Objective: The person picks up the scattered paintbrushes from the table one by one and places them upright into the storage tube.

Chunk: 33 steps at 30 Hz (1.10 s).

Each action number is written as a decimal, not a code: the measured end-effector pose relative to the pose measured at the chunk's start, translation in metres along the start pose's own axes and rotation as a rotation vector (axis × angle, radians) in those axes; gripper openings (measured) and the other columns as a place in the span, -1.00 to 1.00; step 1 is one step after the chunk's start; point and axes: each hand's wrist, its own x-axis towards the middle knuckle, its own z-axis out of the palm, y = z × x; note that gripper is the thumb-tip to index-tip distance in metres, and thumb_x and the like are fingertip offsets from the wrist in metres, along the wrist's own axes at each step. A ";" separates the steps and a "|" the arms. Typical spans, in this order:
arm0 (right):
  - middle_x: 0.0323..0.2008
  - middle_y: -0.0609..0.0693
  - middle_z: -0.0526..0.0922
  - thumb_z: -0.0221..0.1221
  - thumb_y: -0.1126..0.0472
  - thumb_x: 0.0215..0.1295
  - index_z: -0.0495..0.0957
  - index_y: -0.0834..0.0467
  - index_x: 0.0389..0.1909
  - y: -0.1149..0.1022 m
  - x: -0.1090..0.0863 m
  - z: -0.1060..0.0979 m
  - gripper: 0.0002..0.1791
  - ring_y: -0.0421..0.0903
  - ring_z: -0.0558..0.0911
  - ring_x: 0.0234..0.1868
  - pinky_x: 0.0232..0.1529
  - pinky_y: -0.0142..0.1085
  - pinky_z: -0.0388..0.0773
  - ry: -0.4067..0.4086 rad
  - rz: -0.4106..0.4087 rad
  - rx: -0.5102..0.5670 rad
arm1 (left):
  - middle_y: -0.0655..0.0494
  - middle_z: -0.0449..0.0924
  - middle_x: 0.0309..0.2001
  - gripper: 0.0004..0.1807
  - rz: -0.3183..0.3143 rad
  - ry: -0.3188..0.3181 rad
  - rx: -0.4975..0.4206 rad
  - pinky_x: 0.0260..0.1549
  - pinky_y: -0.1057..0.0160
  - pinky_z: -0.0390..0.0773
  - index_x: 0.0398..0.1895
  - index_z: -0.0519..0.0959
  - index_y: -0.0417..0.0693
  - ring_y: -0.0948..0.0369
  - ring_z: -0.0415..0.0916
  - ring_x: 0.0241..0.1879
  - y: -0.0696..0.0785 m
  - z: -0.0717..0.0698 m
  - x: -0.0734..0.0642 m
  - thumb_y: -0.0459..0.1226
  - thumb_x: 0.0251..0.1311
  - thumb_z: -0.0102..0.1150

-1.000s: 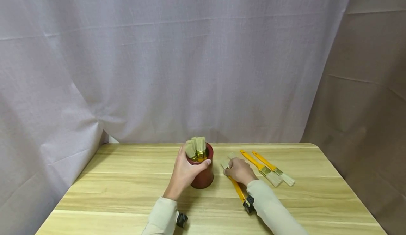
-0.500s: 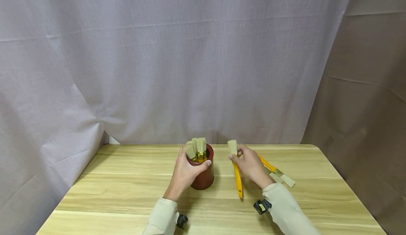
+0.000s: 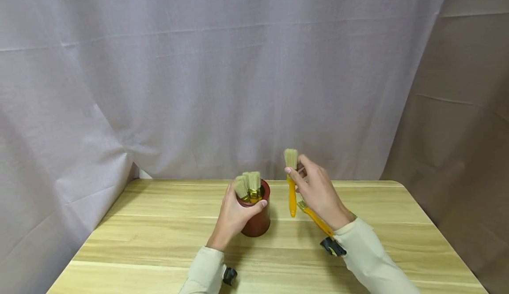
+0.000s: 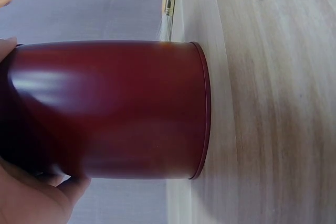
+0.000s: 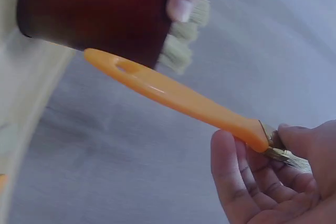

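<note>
My left hand (image 3: 232,219) grips a dark red can (image 3: 257,221) near its rim, thumb at the front. The can stands upright on the table, and several paintbrushes (image 3: 253,181) poke out of it bristles up. Right of the can, above the table, my right hand (image 3: 320,190) pinches another paintbrush (image 3: 292,199) at its metal band. This brush is upright, pale bristles on top, its orange handle (image 5: 173,95) hanging down. Below the right hand a further orange-handled paintbrush (image 3: 318,220) lies on the wood, partly hidden by the hand and wrist.
The pale wooden table (image 3: 151,236) ends at a grey cloth (image 3: 222,86) hung behind it. A darker cloth (image 3: 457,152) hangs at the right. Small black devices (image 3: 229,276) are strapped at both wrists.
My right hand has picked a paintbrush up off the table and raised it, now upright. It covers the brushes at the right. My left hand stays on the can.
</note>
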 end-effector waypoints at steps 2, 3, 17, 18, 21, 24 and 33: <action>-0.28 0.10 0.66 0.19 0.20 0.58 0.45 0.21 -0.15 -0.007 0.004 -0.001 -0.84 -0.01 0.70 -0.33 -0.38 -0.33 0.69 0.020 -0.044 0.004 | 0.14 0.50 0.23 -0.11 0.002 0.000 -0.003 0.23 -0.06 0.51 0.40 0.43 0.32 0.13 0.50 0.21 0.000 0.000 0.000 0.03 -0.05 0.66; -0.28 0.10 0.66 0.20 0.20 0.57 0.46 0.21 -0.14 -0.010 0.006 -0.002 -0.84 0.01 0.71 -0.33 -0.37 -0.31 0.70 0.029 -0.064 0.004 | 0.14 0.50 0.24 -0.11 0.004 0.000 -0.006 0.23 -0.06 0.50 0.41 0.43 0.32 0.13 0.50 0.21 0.000 -0.001 0.000 0.03 -0.05 0.66; -0.15 0.10 0.70 0.32 0.24 0.47 0.55 0.23 0.09 -0.051 0.031 -0.001 -0.72 0.01 0.73 -0.19 -0.16 -0.14 0.74 0.086 -0.228 -0.005 | 0.13 0.50 0.24 -0.10 0.003 -0.002 -0.015 0.24 -0.07 0.50 0.41 0.42 0.32 0.12 0.50 0.22 0.003 0.000 -0.001 0.03 -0.04 0.65; -0.15 0.11 0.70 0.32 0.24 0.46 0.56 0.23 0.09 -0.052 0.033 0.000 -0.72 0.01 0.73 -0.18 -0.14 -0.13 0.73 0.079 -0.235 -0.006 | 0.14 0.50 0.24 -0.10 0.002 0.000 -0.013 0.24 -0.06 0.49 0.42 0.42 0.32 0.13 0.50 0.22 0.003 0.000 0.000 0.03 -0.04 0.66; -0.14 0.11 0.71 0.35 0.25 0.44 0.57 0.22 0.07 -0.056 0.039 0.005 -0.72 0.05 0.74 -0.15 -0.13 -0.09 0.72 0.049 -0.242 0.000 | 0.14 0.50 0.25 -0.09 0.002 -0.002 -0.013 0.27 -0.05 0.48 0.43 0.41 0.29 0.13 0.50 0.23 0.003 0.000 0.000 0.03 -0.04 0.66; -0.16 0.09 0.71 0.35 0.26 0.43 0.56 0.18 0.01 -0.058 0.043 0.010 -0.76 0.06 0.75 -0.15 -0.15 -0.08 0.72 0.004 -0.237 0.007 | 0.14 0.50 0.25 -0.07 -0.002 -0.004 -0.012 0.28 -0.04 0.47 0.43 0.40 0.27 0.13 0.50 0.23 0.003 0.000 0.000 0.03 -0.04 0.66; -0.12 0.03 0.71 0.31 0.32 0.46 0.53 0.13 0.04 -0.050 0.048 0.027 -0.77 0.03 0.76 -0.09 -0.13 -0.13 0.74 -0.197 -0.197 -0.019 | 0.12 0.50 0.23 -0.06 -0.006 -0.009 -0.009 0.22 -0.05 0.51 0.45 0.39 0.22 0.12 0.50 0.20 0.002 0.000 0.001 0.07 -0.04 0.63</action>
